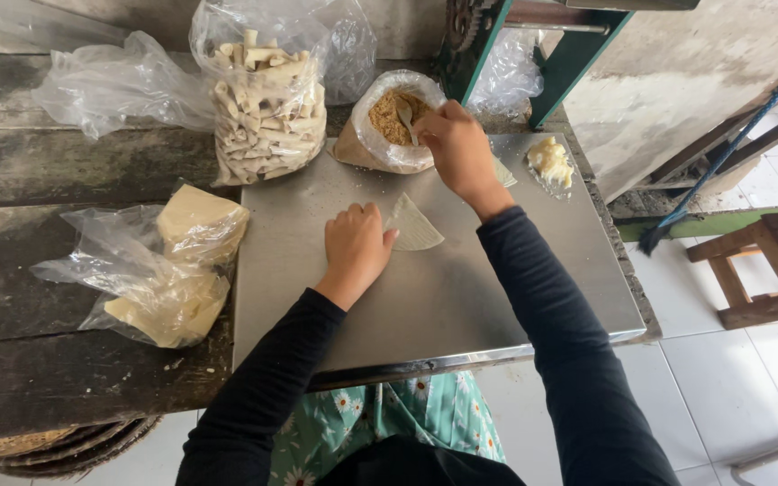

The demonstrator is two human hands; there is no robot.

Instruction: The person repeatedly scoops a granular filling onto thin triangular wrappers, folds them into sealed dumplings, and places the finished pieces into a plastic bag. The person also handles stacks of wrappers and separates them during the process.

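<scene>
My left hand point(356, 247) rests fist-like on the steel sheet point(461, 297), its thumb touching a thin pale triangular wrapper point(414, 227). My right hand point(457, 150) reaches to an open plastic bag of brown crumbly filling point(387, 121) and grips a spoon point(404, 115) that stands in it. Both arms wear black sleeves.
A tall clear bag of rolled pastry sticks point(267, 99) stands at the back. Two bags of stacked pale wrappers point(177, 270) lie on the dark wooden bench point(47, 351) at left. A lump of pale paste point(549, 162) sits at the sheet's far right. A wooden stool point(758, 270) stands on the tiled floor.
</scene>
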